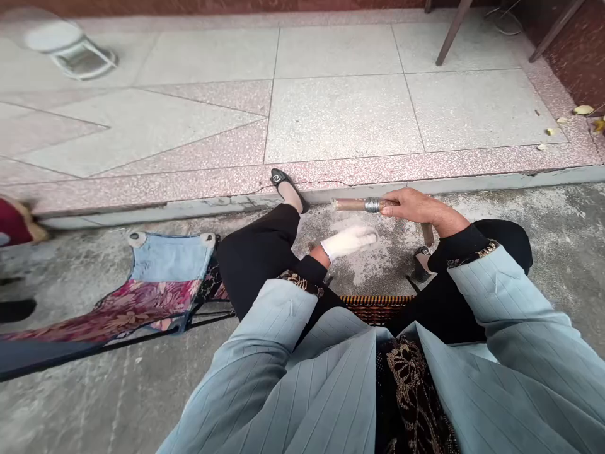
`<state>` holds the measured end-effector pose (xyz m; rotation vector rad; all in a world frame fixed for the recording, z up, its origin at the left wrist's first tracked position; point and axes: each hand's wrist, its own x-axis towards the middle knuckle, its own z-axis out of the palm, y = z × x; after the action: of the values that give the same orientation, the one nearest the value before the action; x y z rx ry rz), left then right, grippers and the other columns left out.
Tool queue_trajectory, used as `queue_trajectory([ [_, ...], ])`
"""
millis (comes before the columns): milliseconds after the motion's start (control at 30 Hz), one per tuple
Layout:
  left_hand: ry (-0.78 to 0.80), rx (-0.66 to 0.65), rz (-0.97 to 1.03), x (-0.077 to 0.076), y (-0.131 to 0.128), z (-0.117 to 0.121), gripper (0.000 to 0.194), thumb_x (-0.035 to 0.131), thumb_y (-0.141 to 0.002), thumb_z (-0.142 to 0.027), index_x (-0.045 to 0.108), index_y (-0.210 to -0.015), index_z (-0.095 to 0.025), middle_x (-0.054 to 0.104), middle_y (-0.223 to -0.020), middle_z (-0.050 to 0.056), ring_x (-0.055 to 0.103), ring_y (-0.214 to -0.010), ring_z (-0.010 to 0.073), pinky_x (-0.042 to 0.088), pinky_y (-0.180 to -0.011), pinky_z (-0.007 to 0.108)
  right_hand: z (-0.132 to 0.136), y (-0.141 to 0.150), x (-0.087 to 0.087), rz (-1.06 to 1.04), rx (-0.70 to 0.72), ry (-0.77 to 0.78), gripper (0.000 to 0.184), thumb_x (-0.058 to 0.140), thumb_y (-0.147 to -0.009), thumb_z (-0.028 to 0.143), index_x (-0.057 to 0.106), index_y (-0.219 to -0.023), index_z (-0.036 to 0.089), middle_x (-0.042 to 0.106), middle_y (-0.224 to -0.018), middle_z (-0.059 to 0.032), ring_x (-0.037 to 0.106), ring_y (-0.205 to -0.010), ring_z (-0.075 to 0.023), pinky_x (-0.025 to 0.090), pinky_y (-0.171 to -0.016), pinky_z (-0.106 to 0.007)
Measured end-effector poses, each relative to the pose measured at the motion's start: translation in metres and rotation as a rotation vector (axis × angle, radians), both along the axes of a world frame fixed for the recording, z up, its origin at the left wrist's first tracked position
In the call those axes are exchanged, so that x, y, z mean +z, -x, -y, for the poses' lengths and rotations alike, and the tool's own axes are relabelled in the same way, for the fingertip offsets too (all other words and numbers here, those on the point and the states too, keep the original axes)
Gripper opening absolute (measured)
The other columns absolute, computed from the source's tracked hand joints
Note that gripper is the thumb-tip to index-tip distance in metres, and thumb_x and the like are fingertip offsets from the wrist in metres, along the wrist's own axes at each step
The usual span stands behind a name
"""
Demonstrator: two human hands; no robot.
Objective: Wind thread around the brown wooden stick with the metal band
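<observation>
My right hand (410, 205) is wrapped round a brown wooden tool (352, 204), bound with silver wire (372, 205) just left of the fingers. A second piece of brown wood (428, 233) shows below the wrist; whether it joins the tool is hidden by the hand. Lower and to the left, my left hand (348, 243) wears a white glove. Its fingers point right and look pressed together, with a small greyish round spot at the tips that I cannot make out. Both hands are in the air between my knees, apart from each other.
A low kerb (212, 207) with a tiled floor (345, 116) lies ahead. On the left stands a folding recliner with floral cloth (146, 299). A white stool (80, 53) is at the far left, metal legs (454, 31) at the back right. Woven wicker (378, 309) shows between my thighs.
</observation>
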<state>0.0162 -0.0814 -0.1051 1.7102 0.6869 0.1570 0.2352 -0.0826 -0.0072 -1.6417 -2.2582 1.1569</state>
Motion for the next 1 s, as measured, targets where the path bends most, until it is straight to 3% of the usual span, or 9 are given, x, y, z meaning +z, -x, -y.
queue_trajectory([
  [100, 0.084, -0.108, 0.041, 0.009, 0.0, 0.007, 0.039, 0.048, -0.09, -0.047, 0.062, -0.082, -0.012, 0.053, -0.064, 0.0, 0.041, -0.052, 0.0067, 0.034, -0.051, 0.019, -0.006, 0.003, -0.012, 0.296, -0.133, -0.074, 0.03, 0.053, -0.089, 0.037, 0.066, -0.105, 0.015, 0.066, -0.094, -0.0104, 0.057, -0.082, -0.0212, 0.036, -0.066, -0.029],
  [200, 0.044, 0.017, 0.057, 0.019, 0.008, 0.001, 0.034, 0.047, -0.09, -0.043, 0.061, -0.084, -0.013, 0.056, -0.069, 0.001, 0.042, -0.053, 0.0067, 0.035, -0.052, 0.02, -0.006, 0.011, -0.019, 0.47, -0.057, 0.022, 0.032, 0.054, -0.09, 0.038, 0.065, -0.11, 0.015, 0.066, -0.103, -0.0146, 0.059, -0.085, -0.0237, 0.037, -0.065, -0.03],
  [367, -0.276, 0.102, -0.057, 0.024, 0.02, -0.016, 0.029, 0.047, -0.088, -0.038, 0.064, -0.087, -0.014, 0.058, -0.071, 0.0, 0.049, -0.062, 0.0108, 0.038, -0.06, 0.022, 0.006, 0.025, -0.017, 0.357, 0.317, 0.243, 0.02, 0.061, -0.085, 0.032, 0.071, -0.095, 0.017, 0.068, -0.09, -0.0087, 0.057, -0.074, -0.0185, 0.033, -0.061, -0.029],
  [467, -0.379, 0.112, -0.11, 0.016, 0.018, -0.023, 0.03, 0.046, -0.087, -0.037, 0.066, -0.089, -0.015, 0.064, -0.08, 0.001, 0.056, -0.075, 0.0147, 0.042, -0.069, 0.024, 0.01, 0.023, -0.011, 0.161, 0.43, 0.296, 0.019, 0.064, -0.083, 0.031, 0.071, -0.091, 0.017, 0.064, -0.078, -0.0038, 0.053, -0.066, -0.0144, 0.032, -0.059, -0.027],
  [533, -0.366, 0.136, -0.091, 0.008, 0.015, -0.025, 0.031, 0.046, -0.087, -0.037, 0.067, -0.091, -0.015, 0.066, -0.087, 0.003, 0.058, -0.081, 0.0167, 0.044, -0.074, 0.026, 0.009, 0.015, -0.006, -0.022, 0.392, 0.264, 0.021, 0.061, -0.084, 0.033, 0.07, -0.093, 0.016, 0.062, -0.073, -0.0015, 0.051, -0.063, -0.0126, 0.033, -0.059, -0.025],
  [600, -0.3, 0.157, -0.06, 0.002, 0.012, -0.023, 0.032, 0.047, -0.087, -0.039, 0.066, -0.095, -0.014, 0.067, -0.088, 0.004, 0.058, -0.078, 0.0163, 0.045, -0.073, 0.026, 0.006, 0.006, -0.001, -0.177, 0.263, 0.22, 0.025, 0.06, -0.084, 0.037, 0.068, -0.096, 0.016, 0.061, -0.073, -0.0007, 0.051, -0.063, -0.0117, 0.035, -0.06, -0.025],
  [700, -0.181, 0.095, -0.076, 0.001, 0.006, -0.013, 0.036, 0.043, -0.091, -0.043, 0.064, -0.091, -0.013, 0.061, -0.071, 0.001, 0.051, -0.062, 0.0116, 0.041, -0.061, 0.023, 0.0, -0.002, 0.0, -0.281, 0.014, 0.174, 0.027, 0.058, -0.085, 0.038, 0.067, -0.095, 0.015, 0.06, -0.072, -0.0017, 0.052, -0.063, -0.0118, 0.037, -0.061, -0.025],
  [833, -0.157, -0.015, -0.093, 0.009, 0.0, 0.003, 0.035, 0.042, -0.092, -0.042, 0.062, -0.084, -0.013, 0.053, -0.064, -0.001, 0.045, -0.057, 0.0092, 0.037, -0.057, 0.021, -0.007, 0.0, -0.009, 0.006, -0.159, 0.033, 0.027, 0.057, -0.087, 0.038, 0.067, -0.093, 0.014, 0.064, -0.08, -0.0074, 0.056, -0.071, -0.0164, 0.036, -0.062, -0.027],
  [1000, -0.32, 0.0, -0.142, 0.017, 0.002, 0.001, 0.033, 0.044, -0.091, -0.039, 0.064, -0.083, -0.014, 0.057, -0.066, 0.001, 0.049, -0.062, 0.013, 0.04, -0.062, 0.025, -0.006, 0.017, -0.027, 0.431, -0.088, 0.018, 0.033, 0.056, -0.089, 0.04, 0.067, -0.104, 0.012, 0.067, -0.099, -0.0164, 0.061, -0.086, -0.0252, 0.038, -0.064, -0.031],
])
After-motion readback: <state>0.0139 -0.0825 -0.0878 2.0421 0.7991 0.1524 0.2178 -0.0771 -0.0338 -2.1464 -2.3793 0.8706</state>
